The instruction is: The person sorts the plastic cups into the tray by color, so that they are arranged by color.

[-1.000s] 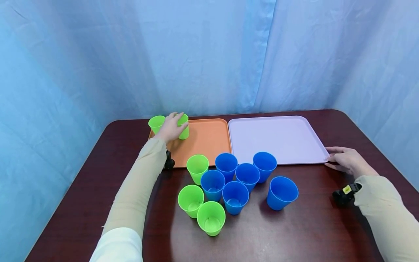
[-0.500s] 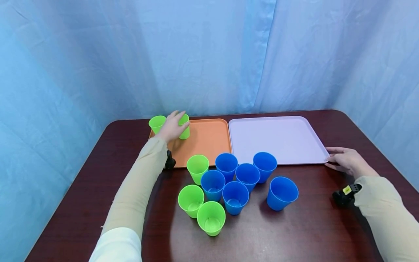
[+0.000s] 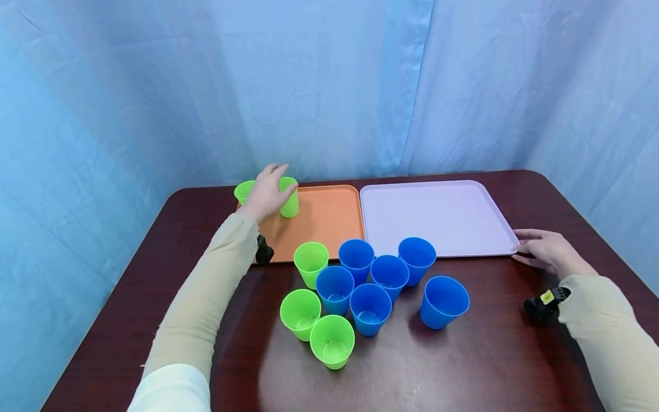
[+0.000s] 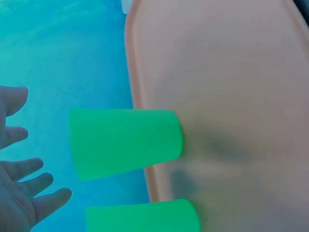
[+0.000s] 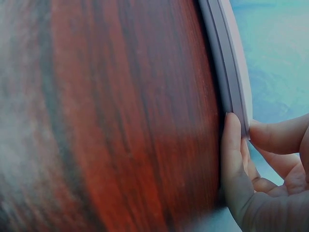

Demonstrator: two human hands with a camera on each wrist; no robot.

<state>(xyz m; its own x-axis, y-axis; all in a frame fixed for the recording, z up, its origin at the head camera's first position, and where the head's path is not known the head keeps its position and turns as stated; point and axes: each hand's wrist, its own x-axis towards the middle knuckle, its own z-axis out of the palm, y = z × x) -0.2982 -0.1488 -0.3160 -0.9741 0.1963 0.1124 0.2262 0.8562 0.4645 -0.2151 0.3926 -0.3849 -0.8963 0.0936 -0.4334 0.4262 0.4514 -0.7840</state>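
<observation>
My left hand [image 3: 266, 194], fingers spread, hovers just above and left of a green cup [image 3: 290, 201] standing upright on the orange tray [image 3: 329, 217]. In the left wrist view its fingers [image 4: 34, 186] are apart from that green cup [image 4: 125, 141]. A second green cup [image 3: 244, 190] stands at the tray's back left corner, partly behind the hand. At the far right, my right hand [image 3: 548, 252] pinches the near right corner of the lilac tray [image 3: 432, 220]; the right wrist view shows thumb and fingers at the tray's rim [image 5: 236, 72].
In front of the trays stand three green cups [image 3: 332, 343] on the left and several blue cups [image 3: 370, 312] bunched beside them. One blue cup [image 3: 444, 303] stands apart to the right. The dark wooden table [image 3: 489, 366] ends at a blue curtain [image 3: 319, 86] behind.
My left hand has let go of the green cup and lifted slightly up and away from it, leaving the cup on the orange tray. The right hand keeps its place at the lilac tray's corner.
</observation>
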